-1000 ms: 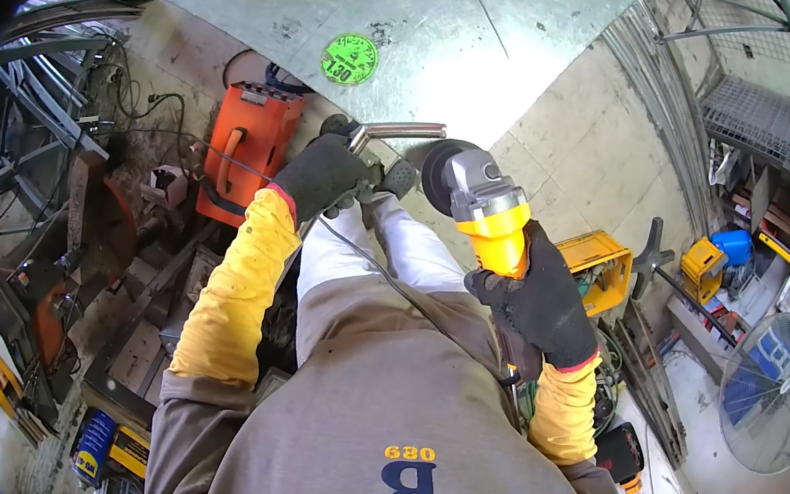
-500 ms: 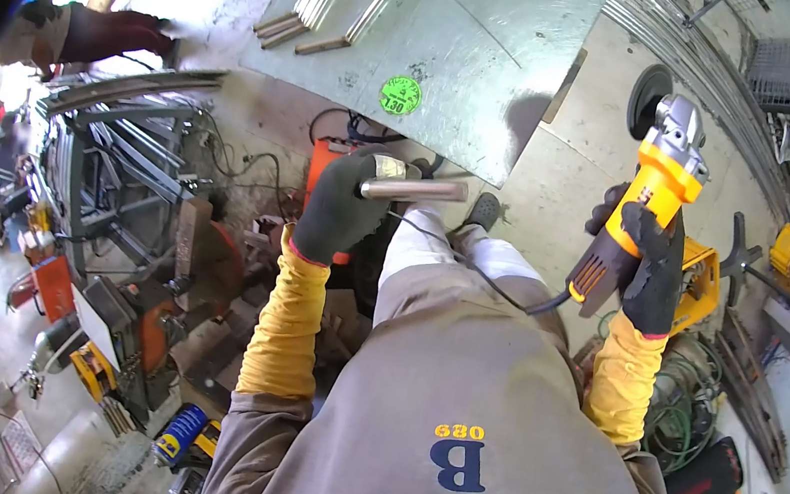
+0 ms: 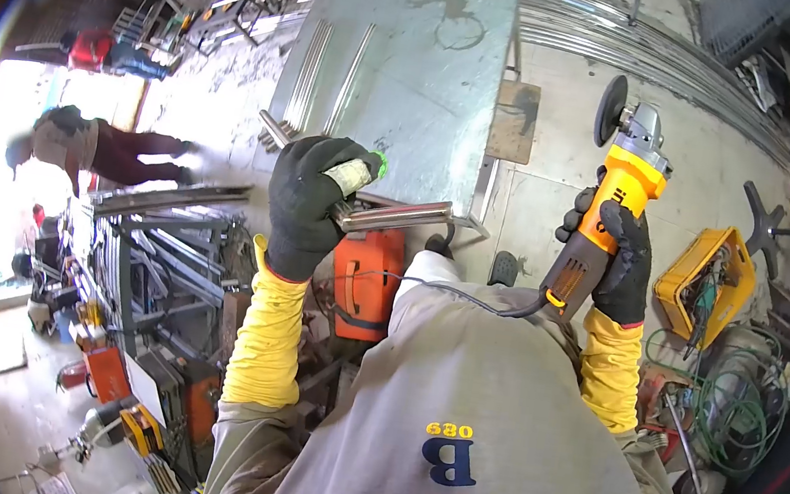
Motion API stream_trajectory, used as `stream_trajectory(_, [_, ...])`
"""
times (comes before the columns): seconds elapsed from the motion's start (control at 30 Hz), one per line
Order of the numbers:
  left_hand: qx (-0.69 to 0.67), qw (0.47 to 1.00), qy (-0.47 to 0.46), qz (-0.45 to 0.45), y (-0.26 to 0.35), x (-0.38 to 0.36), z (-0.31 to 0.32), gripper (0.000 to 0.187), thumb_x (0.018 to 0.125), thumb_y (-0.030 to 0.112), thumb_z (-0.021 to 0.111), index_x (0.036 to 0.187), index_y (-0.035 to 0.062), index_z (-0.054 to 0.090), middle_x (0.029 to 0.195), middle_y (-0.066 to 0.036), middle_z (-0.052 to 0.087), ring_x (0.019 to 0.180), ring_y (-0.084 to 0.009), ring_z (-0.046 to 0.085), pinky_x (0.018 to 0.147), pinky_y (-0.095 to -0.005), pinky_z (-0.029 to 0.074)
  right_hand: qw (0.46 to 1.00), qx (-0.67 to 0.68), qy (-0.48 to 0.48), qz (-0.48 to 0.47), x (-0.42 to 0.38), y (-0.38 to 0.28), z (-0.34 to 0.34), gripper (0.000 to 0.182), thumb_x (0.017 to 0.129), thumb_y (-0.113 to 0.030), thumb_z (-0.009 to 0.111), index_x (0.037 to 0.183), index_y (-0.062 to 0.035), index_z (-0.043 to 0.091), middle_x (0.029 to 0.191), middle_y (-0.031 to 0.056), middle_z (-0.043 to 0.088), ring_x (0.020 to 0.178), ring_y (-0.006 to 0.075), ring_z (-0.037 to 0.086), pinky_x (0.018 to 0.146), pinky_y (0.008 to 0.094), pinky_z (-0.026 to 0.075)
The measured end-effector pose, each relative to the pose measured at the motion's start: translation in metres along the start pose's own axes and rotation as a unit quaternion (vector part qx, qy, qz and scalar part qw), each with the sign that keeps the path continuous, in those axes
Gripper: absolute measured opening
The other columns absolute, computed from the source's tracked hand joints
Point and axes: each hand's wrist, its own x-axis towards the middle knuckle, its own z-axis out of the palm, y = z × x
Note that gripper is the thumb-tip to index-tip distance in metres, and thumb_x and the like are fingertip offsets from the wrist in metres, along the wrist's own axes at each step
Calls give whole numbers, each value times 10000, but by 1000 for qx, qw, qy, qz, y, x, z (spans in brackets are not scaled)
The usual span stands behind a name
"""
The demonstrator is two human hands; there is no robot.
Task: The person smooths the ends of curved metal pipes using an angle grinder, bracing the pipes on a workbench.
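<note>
Glossy metal tube [image 3: 389,214]; matt plastic grinder [image 3: 606,216].

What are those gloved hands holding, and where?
Left hand grips a metal tube near one end; right hand holds an angle grinder by its body.

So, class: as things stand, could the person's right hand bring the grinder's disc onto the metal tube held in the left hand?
Probably yes. The right hand holds the grinder upright, its disc raised and apart from the metal tube gripped by the left hand. Only open air lies between them; the cord trails below.
</note>
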Motion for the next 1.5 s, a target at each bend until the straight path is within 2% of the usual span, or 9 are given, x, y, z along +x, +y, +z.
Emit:
stream_trajectory(0.07, [-10,999,-35,17,-6,7,4,382,762,-19,739,1125,66,822,1102,-132,798,1001,-354,730,873,-448,569,1000,5,12,-14,-2,2,-7,564,962,-230,793,1437,-36,558,1072,116,725,906,252,773,824,432,690])
stream_trajectory(0.13, [-25,999,-34,22,-3,16,9,350,771,-21,756,1107,59,815,1090,-127,804,986,-337,736,852,-433,574,1000,-3,-7,-8,-6,1,-15,665,992,-243,785,1552,-29,498,1095,110,712,933,250,766,847,424,690])
stream_trajectory(0.27, [-35,997,-26,69,-5,32,15,348,777,-67,771,1103,53,803,1081,-123,804,971,-319,738,826,-414,581,999,2,20,-32,-10,3,-14,666,991,-262,796,1544,-33,503,1089,107,717,931,236,768,837,418,693])
stream_trajectory(0.33, [-76,996,-14,34,-4,34,18,361,780,-5,790,1122,102,835,1083,-94,798,956,-319,728,846,-438,567,999,11,26,-42,-12,2,-15,655,992,-260,795,1537,-35,508,1089,107,717,928,235,769,836,418,693])
stream_trajectory(0.73, [-167,984,-53,19,-20,39,28,455,771,-131,755,1171,78,814,1091,-115,773,930,-266,736,751,-363,604,995,60,34,-66,-12,11,-16,600,1011,-261,793,1503,-49,521,1081,103,720,915,231,772,833,417,695])
stream_trajectory(0.83, [-171,981,-84,22,-21,39,29,411,851,-176,676,1189,40,767,1165,-155,775,1021,-271,779,801,-340,645,995,60,34,-70,-14,10,-14,595,1013,-267,793,1498,-53,523,1080,100,718,913,227,769,832,410,692])
stream_trajectory(1.13, [-233,968,-90,8,-38,39,68,477,762,-154,703,1171,65,814,1113,-146,771,943,-295,757,767,-372,626,991,109,56,-61,-17,22,-18,544,1022,-260,779,1468,-54,544,1088,100,713,906,224,761,827,409,683])
stream_trajectory(1.3, [-134,978,-153,38,-64,44,109,411,788,-98,667,1124,73,831,1079,-130,791,891,-351,734,802,-437,586,986,132,83,-53,-16,39,-31,554,1003,-312,793,1405,-23,544,1127,162,716,925,289,778,843,475,696])
stream_trajectory(1.5, [-162,965,-201,45,-96,3,169,325,804,-58,666,1048,92,819,1030,-122,780,897,-368,728,794,-466,569,975,160,151,25,-33,83,-29,455,988,-294,813,1310,-30,630,1022,113,740,817,225,774,743,391,682])
